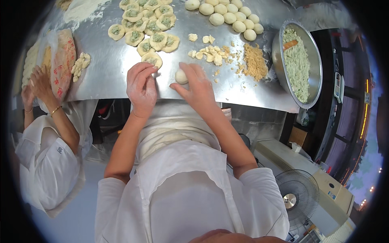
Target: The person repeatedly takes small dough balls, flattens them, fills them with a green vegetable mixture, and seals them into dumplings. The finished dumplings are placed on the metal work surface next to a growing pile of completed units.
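My left hand (142,89) has its fingers curled at the near edge of a flattened dough round (153,59) topped with green filling. That round lies at the near end of a cluster of filled dough rounds (152,27), several of them overlapping. To the right, my right hand (197,87) is cupped around a smooth white dough ball (180,77) on the metal table, thumb on the near side and fingers over the far side. Pale dough pieces (212,54) and a crumbly tan heap (255,62) lie beyond my right hand.
Several dough balls (229,17) sit at the back. A steel bowl (317,73) of shredded green filling, with an orange-brown scraper (290,44), stands at the right edge. At left, a co-worker's hands (42,85) are by a plastic bag (64,60). A fan (302,198) stands lower right.
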Demonstrator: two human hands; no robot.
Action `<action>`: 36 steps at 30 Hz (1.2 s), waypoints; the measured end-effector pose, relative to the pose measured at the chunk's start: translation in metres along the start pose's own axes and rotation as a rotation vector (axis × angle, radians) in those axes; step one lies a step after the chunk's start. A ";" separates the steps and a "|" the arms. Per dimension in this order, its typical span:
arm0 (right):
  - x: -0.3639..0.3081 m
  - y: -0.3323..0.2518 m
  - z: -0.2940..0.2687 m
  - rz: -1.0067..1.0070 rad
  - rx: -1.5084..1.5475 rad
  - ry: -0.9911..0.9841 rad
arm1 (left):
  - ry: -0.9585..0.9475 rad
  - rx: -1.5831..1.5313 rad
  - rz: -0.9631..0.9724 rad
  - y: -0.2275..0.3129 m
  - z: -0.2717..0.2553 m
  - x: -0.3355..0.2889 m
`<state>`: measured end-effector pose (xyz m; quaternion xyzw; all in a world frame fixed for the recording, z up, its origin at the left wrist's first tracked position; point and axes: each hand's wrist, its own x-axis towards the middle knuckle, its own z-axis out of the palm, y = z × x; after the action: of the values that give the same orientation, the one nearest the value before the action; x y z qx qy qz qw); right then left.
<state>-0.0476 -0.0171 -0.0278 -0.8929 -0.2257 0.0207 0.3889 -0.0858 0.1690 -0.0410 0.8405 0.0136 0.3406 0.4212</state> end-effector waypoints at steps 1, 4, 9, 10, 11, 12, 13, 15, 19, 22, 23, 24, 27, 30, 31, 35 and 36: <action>0.002 0.000 0.004 0.020 -0.003 -0.008 | 0.002 -0.004 0.010 -0.004 -0.001 0.000; 0.006 0.001 0.002 -0.005 0.066 0.001 | 0.068 -0.003 -0.015 -0.008 0.001 -0.003; 0.019 0.000 -0.021 0.585 1.003 -0.067 | -0.066 -0.216 -0.187 0.018 0.002 -0.010; 0.021 0.004 -0.024 0.602 1.164 -0.103 | -0.136 -0.312 -0.281 0.024 0.003 -0.009; 0.023 0.006 -0.025 0.617 1.326 -0.141 | -0.208 -0.409 -0.374 0.030 0.005 -0.007; 0.025 0.007 -0.021 0.638 1.317 -0.170 | -0.245 -0.463 -0.415 0.033 0.008 -0.005; 0.025 0.006 -0.020 0.675 1.367 -0.195 | -0.284 -0.518 -0.456 0.037 0.013 -0.002; 0.024 0.001 -0.019 0.749 1.473 -0.243 | -0.395 -0.588 -0.507 0.036 0.016 0.001; 0.017 -0.006 -0.010 0.856 1.266 -0.267 | -0.594 -0.767 -0.719 0.036 0.018 0.003; 0.015 -0.011 -0.019 0.776 1.004 -0.311 | -0.701 -0.936 -1.003 0.045 0.009 0.011; 0.015 -0.014 -0.025 0.755 0.901 -0.322 | -0.607 -0.969 -0.996 0.046 0.011 0.009; 0.013 -0.009 -0.031 0.587 0.718 -0.280 | -0.509 -1.001 -0.986 0.047 0.013 0.006; 0.006 -0.003 -0.046 0.571 0.582 -0.133 | -0.318 -1.158 -1.113 0.050 0.020 0.001; 0.005 0.000 -0.026 0.113 0.273 0.238 | -0.311 -1.233 -1.184 0.058 0.021 0.003; 0.006 -0.004 -0.024 0.055 0.249 0.223 | -0.324 -1.328 -1.218 0.058 0.023 0.002; 0.009 -0.006 -0.006 -0.089 0.237 0.203 | -0.335 -1.505 -1.330 0.070 0.024 0.008; 0.010 0.001 -0.003 -0.121 0.207 0.210 | -0.329 -1.512 -1.339 0.067 0.026 0.005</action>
<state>-0.0370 -0.0156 -0.0252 -0.8302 -0.2337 -0.0733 0.5008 -0.0846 0.1092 -0.0007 0.2113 0.2038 -0.1648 0.9416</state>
